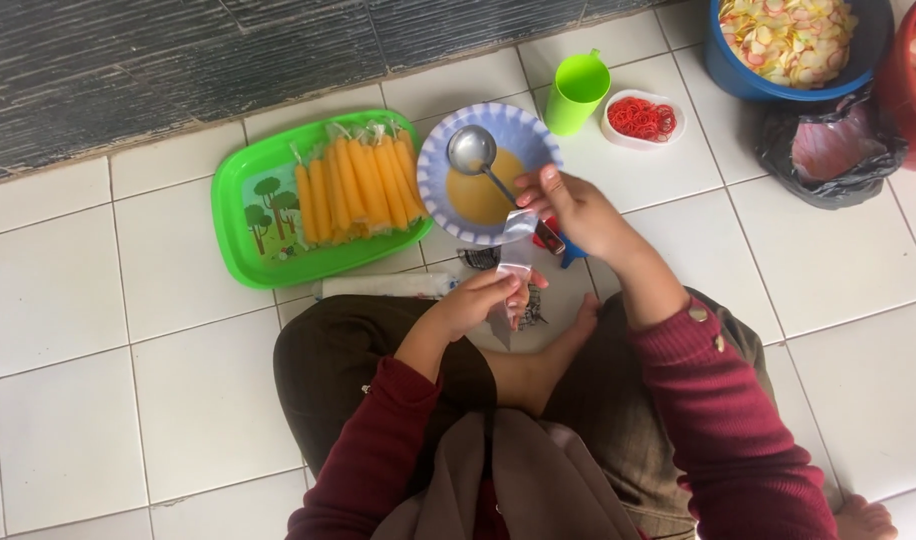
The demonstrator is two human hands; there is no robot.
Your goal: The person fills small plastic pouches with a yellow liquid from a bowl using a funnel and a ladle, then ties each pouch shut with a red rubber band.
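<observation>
She sits on the tiled floor [128, 420], her left hand [478, 300] pinched around the lower part of a narrow clear plastic bag [515, 252], her right hand [568, 205] gripping its top by the ladle [475, 153] handle. Just beyond is a blue bowl [433, 160] of orange liquid, beside it a green tray [240, 240] of filled orange tubes [358, 190]. Farther off stand a green cup [576, 92] and a dish of red rubber bands [641, 118].

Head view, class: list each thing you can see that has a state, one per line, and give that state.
Left hand: holding a clear plastic tube bag.
Right hand: pinching the bag's top.
Bowl: part full of orange liquid, ladle resting in it.
Green tray: holds filled orange tubes.
Green cup: upright.
</observation>
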